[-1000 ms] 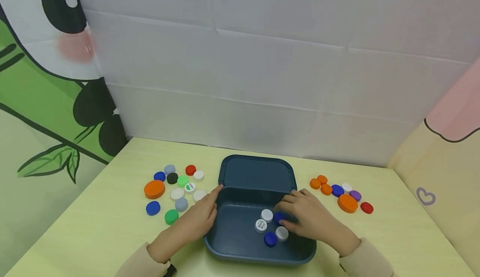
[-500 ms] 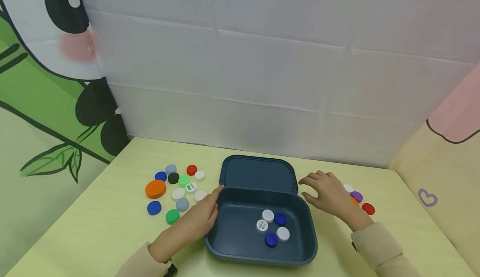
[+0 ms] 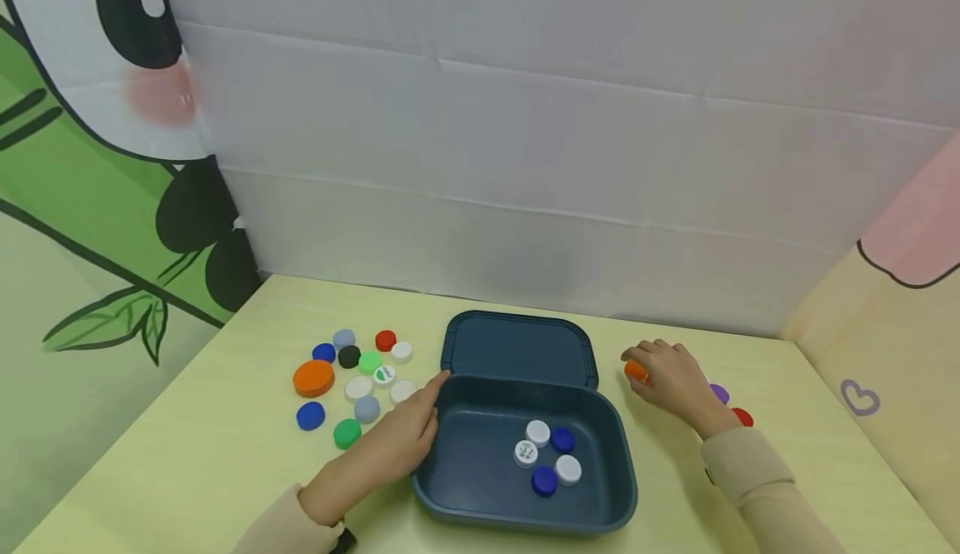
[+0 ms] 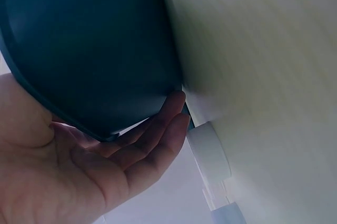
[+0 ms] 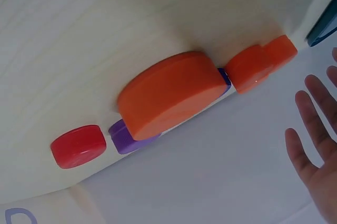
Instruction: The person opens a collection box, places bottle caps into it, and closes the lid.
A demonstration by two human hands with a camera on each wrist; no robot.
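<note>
My left hand (image 3: 401,433) grips the dark blue plastic box (image 3: 465,487) at its left wall. In the left wrist view, the fingers (image 4: 163,134) lie against the box's outer side near the table. Inside the box are several bottle caps: white ones (image 3: 567,470) and blue ones (image 3: 544,481). To the right of the box, my right hand (image 3: 671,379) pinches a small orange bottle cap (image 3: 636,371) at table level between thumb and fingers. In the right wrist view, its other fingers (image 5: 316,124) are spread; its thumb is out of frame.
The box's lid (image 3: 519,346) is folded back flat behind it. Several coloured caps lie left of the box, among them a large orange cap (image 3: 313,379). Beside my right hand are a large orange cap (image 5: 174,95), a purple cap (image 5: 126,137) and a red cap (image 5: 79,146).
My right hand has let go of a blue cap inside the box. It has moved out to the right, down to the orange caps. My left hand has stayed on the box.
</note>
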